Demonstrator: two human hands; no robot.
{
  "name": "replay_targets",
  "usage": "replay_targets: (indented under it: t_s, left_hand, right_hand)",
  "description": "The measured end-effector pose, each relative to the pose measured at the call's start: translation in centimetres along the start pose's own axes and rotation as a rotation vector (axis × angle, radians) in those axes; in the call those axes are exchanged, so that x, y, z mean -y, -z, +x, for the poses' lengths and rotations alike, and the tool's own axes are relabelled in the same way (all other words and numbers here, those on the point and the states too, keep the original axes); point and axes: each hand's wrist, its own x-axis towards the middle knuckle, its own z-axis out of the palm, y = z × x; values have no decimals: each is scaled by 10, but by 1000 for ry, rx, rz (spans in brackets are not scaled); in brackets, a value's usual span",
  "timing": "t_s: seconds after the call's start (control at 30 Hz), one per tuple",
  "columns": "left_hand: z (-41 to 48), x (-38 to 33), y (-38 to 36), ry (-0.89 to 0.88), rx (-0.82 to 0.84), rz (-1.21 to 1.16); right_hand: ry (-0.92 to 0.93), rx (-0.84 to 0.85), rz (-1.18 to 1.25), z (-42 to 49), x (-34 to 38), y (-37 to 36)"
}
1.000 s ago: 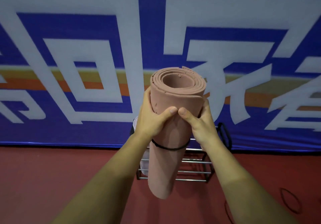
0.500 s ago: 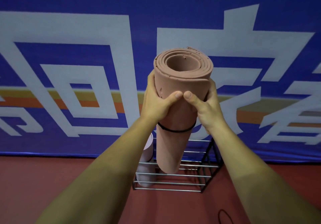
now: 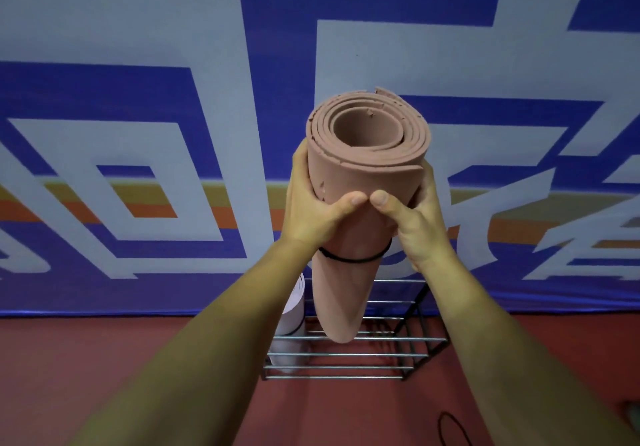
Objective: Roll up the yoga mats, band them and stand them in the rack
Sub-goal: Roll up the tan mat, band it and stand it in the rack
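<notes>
Blue lettered banner [image 3: 104, 30] across the back, red floor [image 3: 104, 376] below. Wire rack [image 3: 346, 355] at the banner's foot, bars bare to the right of a pale rolled mat [image 3: 292, 310] at its left edge. Rolled pink yoga mat [image 3: 346, 293] upright, lower end over those bars. Left hand [image 3: 311, 213] and right hand [image 3: 419, 224] wrapped round its upper part, thumbs meeting. Black band [image 3: 349, 258] round its middle

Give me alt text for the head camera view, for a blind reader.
The left hand and right hand grip a rolled pink mat, with a black band, nearly upright over a wire rack. A pale rolled mat stands in it.
</notes>
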Motion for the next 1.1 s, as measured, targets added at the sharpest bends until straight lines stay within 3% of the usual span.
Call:
replay_targets:
  t_s: [0.33, 1.1]
  left_hand:
    - [23, 0, 1, -55, 2, 55]
    - [-20, 3, 9, -20, -20, 56]
  right_hand:
    - [23, -34, -13, 19, 3, -2]
    - [-9, -25, -15, -23, -12, -2]
